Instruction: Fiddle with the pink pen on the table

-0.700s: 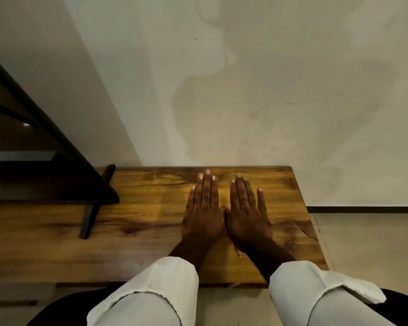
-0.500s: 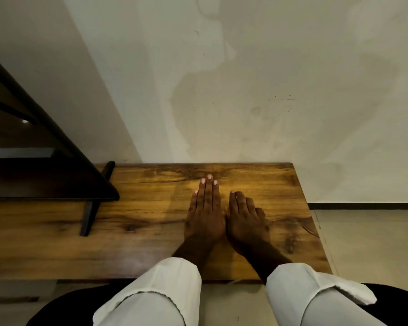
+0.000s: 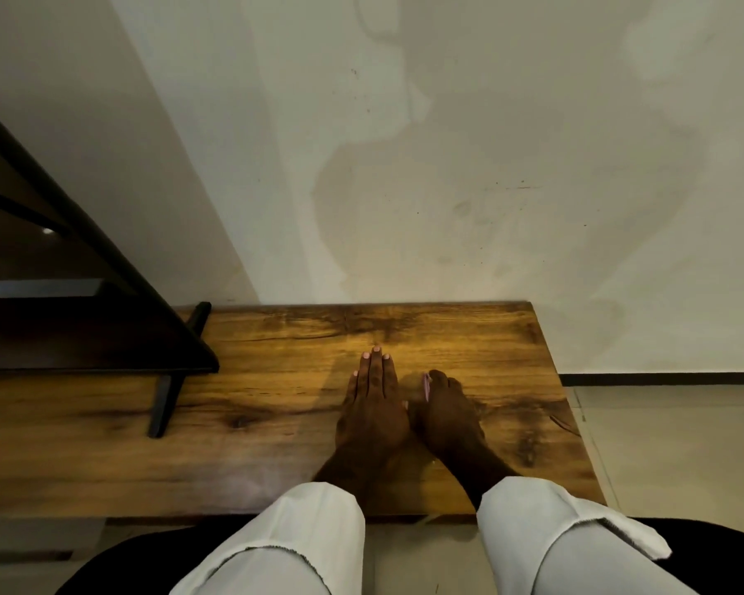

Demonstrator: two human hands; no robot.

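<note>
I see the left hand (image 3: 374, 405) lying flat, palm down, on the brown wooden table top (image 3: 276, 444), with its fingers (image 3: 376, 371) straight and pressed close together, pointing at the wall. It holds nothing. The right hand (image 3: 445, 416) sits just beside it, and the two touch along their inner edges. The right hand's fingers are curled under, so I see mostly knuckles, and one pale fingernail (image 3: 426, 386) shows at its left side. It is a bit blurry, and I see nothing in it. Both hands are on the right half of the table, nearer the front edge than the back edge. Two rolled-up white sleeves (image 3: 301, 534) cover the arms down at the bottom of the view, and something black (image 3: 104, 569) shows under them. The table stands right against a pale, stained wall (image 3: 469, 165). On the left part of the table rests a dark, slanted frame with a thin black leg (image 3: 164, 401) that stands on the wood, well apart from the hands. To the right of the table I see a light tiled floor (image 3: 683, 444) with a dark strip (image 3: 662, 378) along the bottom of the wall.
</note>
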